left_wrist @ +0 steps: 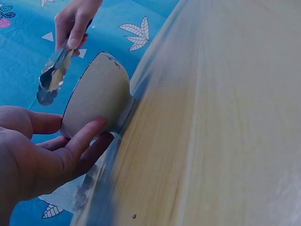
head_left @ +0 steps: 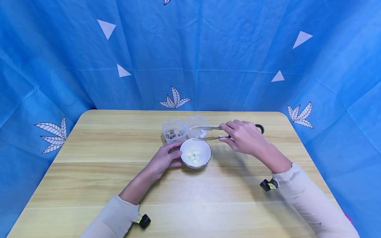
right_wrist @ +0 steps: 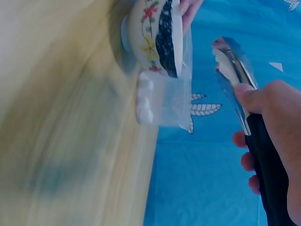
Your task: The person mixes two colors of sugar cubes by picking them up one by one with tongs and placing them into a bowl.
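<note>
A white bowl (head_left: pixel 205 149) with a dark rim stands on the table and has several small white balls (head_left: pixel 194 156) inside. My left hand (head_left: pixel 165 158) holds it by the left side, fingers and thumb spread round the wall. Metal tongs (head_left: pixel 209 128) with black handles are gripped in my right hand (head_left: pixel 245 137). Their two arms are apart, over the bowl's far rim and a clear container (head_left: pixel 196 119); whether anything is between the tips I cannot tell. White pieces (right_wrist: pixel 146 101) line the bottom of that container. Red and yellow flowers (right_wrist: pixel 149 47) decorate the bowl's outside.
A second clear container (head_left: pixel 169 125) with several greyish-brown pieces (head_left: pixel 173 134) stands behind the bowl, left of the first. The wooden table (head_left: pixel 119 185) ends at a blue patterned cloth (head_left: pixel 184 56) hanging behind and along the sides.
</note>
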`<state>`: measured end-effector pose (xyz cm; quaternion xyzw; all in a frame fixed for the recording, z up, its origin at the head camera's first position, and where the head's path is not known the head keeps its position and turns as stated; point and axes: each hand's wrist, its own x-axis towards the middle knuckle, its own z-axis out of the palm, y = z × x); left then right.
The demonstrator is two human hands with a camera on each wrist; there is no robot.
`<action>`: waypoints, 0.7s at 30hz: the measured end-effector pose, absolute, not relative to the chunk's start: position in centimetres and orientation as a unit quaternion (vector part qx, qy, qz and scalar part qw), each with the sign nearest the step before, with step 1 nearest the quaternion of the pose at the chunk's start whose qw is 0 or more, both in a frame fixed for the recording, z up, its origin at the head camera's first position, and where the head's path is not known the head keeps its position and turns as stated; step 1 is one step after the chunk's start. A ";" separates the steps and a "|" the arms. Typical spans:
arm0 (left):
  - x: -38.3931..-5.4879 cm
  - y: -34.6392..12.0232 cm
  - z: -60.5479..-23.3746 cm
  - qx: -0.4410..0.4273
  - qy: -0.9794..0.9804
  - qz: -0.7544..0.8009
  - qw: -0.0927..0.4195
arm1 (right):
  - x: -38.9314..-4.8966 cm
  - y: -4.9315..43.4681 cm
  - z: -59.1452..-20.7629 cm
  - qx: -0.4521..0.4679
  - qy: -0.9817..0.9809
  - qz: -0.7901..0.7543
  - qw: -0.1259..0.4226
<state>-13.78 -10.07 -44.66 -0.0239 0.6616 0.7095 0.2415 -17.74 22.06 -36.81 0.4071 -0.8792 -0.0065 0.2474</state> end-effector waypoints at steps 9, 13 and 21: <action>-13.8 -10.0 -44.8 -0.023 0.664 0.707 0.242 | -19.4 22.1 -35.4 0.405 -0.886 -0.025 0.224; -13.8 -10.1 -44.8 -0.024 0.665 0.707 0.241 | -20.3 21.6 -34.6 0.402 -0.892 -0.041 0.202; -13.8 -10.1 -44.8 -0.025 0.664 0.708 0.240 | -21.9 20.0 -33.0 0.408 -0.888 -0.080 0.198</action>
